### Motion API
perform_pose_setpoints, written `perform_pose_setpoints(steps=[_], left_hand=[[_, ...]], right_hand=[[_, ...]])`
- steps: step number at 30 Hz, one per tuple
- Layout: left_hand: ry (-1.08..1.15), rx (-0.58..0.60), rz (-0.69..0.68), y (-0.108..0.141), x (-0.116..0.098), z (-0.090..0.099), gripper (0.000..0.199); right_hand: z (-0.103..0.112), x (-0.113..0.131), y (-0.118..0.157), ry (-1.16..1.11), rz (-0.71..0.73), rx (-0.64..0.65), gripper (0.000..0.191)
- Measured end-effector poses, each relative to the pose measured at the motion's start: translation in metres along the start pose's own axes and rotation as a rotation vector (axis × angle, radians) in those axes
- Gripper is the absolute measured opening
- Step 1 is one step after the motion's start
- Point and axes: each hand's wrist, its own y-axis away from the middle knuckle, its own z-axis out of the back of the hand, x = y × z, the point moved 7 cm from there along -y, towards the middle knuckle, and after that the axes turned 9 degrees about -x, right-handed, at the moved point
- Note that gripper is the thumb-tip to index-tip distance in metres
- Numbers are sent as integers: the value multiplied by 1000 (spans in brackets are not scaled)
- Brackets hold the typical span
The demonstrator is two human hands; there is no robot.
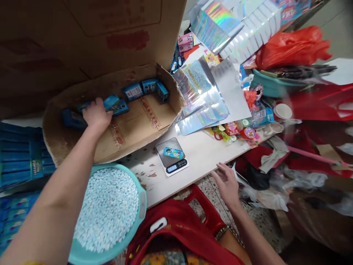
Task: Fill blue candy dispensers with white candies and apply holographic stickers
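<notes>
Left of centre, our left hand (97, 116) reaches onto blue packs (119, 105) in a cardboard box (132, 129); whether it grips one, we cannot tell. Mid-frame, a blue packet (173, 152) lies on our scale (166, 162); right of centre, our right hand (227, 184) hovers, loosely spread.

A pale table (206, 151) and what lies on it

It has worn brown patches (152, 175). An open cardboard box (132, 129) stands on it, and near the box there is a small digital scale (177, 167). To the right lie shiny sheets (205, 117), partly over white paper (234, 101), and small colourful packets (232, 128).
</notes>
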Motion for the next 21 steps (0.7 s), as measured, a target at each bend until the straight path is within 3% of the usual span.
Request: perform_pose_setpoints(steps=[3, 6, 8, 10, 13, 15, 18, 20, 21], left_hand=[[260, 53, 127, 55, -19, 59, 59], [626, 209, 144, 126, -69, 96, 49], [818, 480, 100, 181, -113, 98, 45], [895, 707, 13, 233, -150, 94, 38], [901, 818, -30, 282, -163, 78, 37], [890, 775, -4, 289, -150, 64, 43], [753, 499, -69, 265, -133, 46, 51], [632, 367, -211, 247, -144, 31, 59], [583, 377, -293, 242, -157, 22, 60]], right_hand=[[-12, 50, -17, -186, 27, 1, 36], [-35, 102, -20, -452, 38, 146, 46], [-49, 133, -11, -595, 60, 305, 61], [-58, 149, 3, -580, 44, 441, 65], [-57, 137, 20, -378, -60, 532, 53], [-49, 118, 25, -283, -110, 524, 50], [-36, 89, 22, -186, -163, 449, 52], [-33, 75, 19, -133, -199, 408, 55], [-33, 71, 18, -109, -206, 401, 57]])
